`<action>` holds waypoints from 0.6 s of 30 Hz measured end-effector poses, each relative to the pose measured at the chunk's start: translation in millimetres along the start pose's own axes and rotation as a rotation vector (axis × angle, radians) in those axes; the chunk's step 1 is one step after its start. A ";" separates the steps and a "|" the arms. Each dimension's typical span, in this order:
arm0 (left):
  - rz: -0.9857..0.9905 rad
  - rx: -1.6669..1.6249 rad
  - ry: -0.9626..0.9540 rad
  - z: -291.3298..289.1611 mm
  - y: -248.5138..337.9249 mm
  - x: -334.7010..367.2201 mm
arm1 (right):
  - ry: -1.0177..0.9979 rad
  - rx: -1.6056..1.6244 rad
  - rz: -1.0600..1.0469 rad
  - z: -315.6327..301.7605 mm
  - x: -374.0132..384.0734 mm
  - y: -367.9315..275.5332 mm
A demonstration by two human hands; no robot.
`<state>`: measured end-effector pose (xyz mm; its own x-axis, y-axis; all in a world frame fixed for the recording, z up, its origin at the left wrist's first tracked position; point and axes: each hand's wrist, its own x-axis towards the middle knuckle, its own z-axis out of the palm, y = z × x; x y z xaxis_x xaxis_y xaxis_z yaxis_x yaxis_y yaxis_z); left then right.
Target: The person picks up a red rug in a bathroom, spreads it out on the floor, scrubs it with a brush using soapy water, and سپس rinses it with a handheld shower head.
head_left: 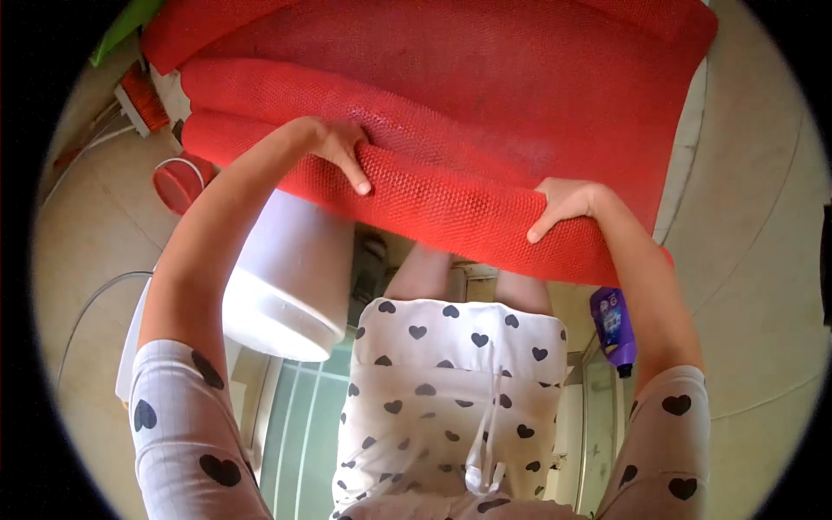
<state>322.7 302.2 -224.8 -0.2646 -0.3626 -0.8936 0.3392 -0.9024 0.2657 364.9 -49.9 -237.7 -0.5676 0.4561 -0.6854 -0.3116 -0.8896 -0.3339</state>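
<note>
1. Head view: wide fisheye at the wearer's head, facing steeply downward.
2. Near field: clothing (451,407) at lower centre; left hand (342,149) and right hand (569,201) above it.

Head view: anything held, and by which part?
Yes: the red mat, gripped along its near side by the left hand and right hand.

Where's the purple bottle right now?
In the head view's right half, the purple bottle appears just left of the person's right arm, below the lower edge of the red mat.
</note>
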 end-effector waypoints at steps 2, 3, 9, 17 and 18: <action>0.008 -0.067 0.054 8.7 -13.3 3.6 | -0.031 0.046 -0.009 -2.8 8.8 13.8; 0.035 -0.020 0.141 12.8 -22.4 1.9 | -0.024 0.046 -0.018 -5.2 13.9 13.4; 0.386 0.360 0.683 49.9 -49.2 -20.5 | -0.071 0.170 0.040 -13.2 19.9 23.6; 0.214 0.415 0.796 65.7 -39.6 -24.9 | -0.080 0.248 0.015 -14.9 7.0 25.3; 0.167 0.398 0.757 61.9 -33.2 -31.3 | -0.058 0.212 0.058 -16.2 3.0 25.4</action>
<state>263.8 329.1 -183.2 0.4793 -0.3732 -0.7943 -0.0584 -0.9166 0.3955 367.6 -71.5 -258.8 -0.6303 0.4108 -0.6588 -0.4272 -0.8920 -0.1475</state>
